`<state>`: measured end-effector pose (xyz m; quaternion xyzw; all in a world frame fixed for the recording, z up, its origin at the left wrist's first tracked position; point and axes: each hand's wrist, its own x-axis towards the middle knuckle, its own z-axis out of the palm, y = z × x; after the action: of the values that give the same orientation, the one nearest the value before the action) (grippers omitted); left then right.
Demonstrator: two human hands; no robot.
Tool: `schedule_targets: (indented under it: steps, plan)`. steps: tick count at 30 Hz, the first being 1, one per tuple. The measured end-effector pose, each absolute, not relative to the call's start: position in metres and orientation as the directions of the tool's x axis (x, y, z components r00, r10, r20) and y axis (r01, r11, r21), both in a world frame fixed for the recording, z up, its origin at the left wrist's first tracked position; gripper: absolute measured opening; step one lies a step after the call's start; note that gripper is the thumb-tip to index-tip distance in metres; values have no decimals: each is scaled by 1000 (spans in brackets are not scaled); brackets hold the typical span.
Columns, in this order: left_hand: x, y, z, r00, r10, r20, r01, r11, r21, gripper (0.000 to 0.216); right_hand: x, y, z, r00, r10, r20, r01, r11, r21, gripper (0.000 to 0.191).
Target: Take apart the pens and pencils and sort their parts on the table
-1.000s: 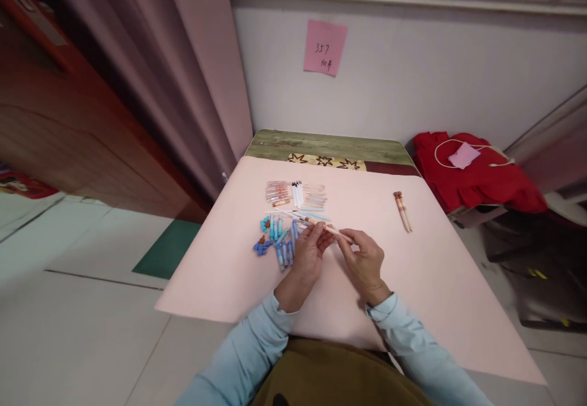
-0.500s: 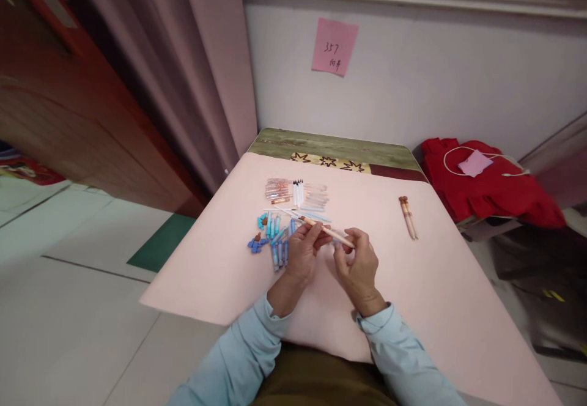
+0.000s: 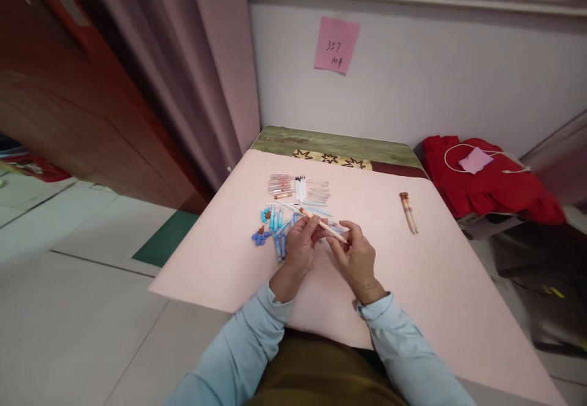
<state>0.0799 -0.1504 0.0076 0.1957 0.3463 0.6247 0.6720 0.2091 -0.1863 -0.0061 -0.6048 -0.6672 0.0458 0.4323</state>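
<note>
A slim beige pen (image 3: 332,232) with a brown upper end slants down to the right between my hands. My left hand (image 3: 300,248) pinches its barrel between thumb and fingers. At the pen's lower end, my right hand (image 3: 358,260) closes thumb and fingertips on it. Close by on the left lie turquoise pen barrels (image 3: 276,219), darker blue barrels (image 3: 280,249), small turquoise pieces (image 3: 265,214) and small blue pieces (image 3: 259,236) with brown ones among them. Beyond my hands are white sticks with black tips (image 3: 300,189) and clear pinkish tubes (image 3: 280,186). My left hand partly hides the blue barrels.
Beige pens with brown tops (image 3: 408,213) lie together at the right of the pink-covered table (image 3: 440,284). Past the table's right edge is a red cloth (image 3: 513,192) with a white cable and pink paper. A pink note (image 3: 337,45) sticks to the wall behind.
My right hand has shifted slightly up and left along the pen, its fingers closer on the lower end. The whole view has shifted a little.
</note>
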Motion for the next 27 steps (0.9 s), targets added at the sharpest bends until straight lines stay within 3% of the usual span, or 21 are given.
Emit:
schedule_targets:
  steps: [4, 11, 19, 27]
  plan:
    - [80, -151, 9, -20, 977, -214, -708, 137, 693, 30, 208, -187, -6, 142, 821, 553, 746, 279, -605, 23]
    - [80, -154, 12, 50, 970, -236, -698, 203, 686, 33, 214, -187, -11, 97, 853, 512, 824, 220, -522, 44]
    - [80, -152, 8, 10, 975, -222, -685, 169, 708, 33, 210, -188, -6, 149, 802, 578, 750, 290, -595, 22]
    - [81, -154, 9, 24, 980, -196, -637, 166, 752, 32, 214, -189, -8, 111, 866, 488, 787, 223, -575, 41]
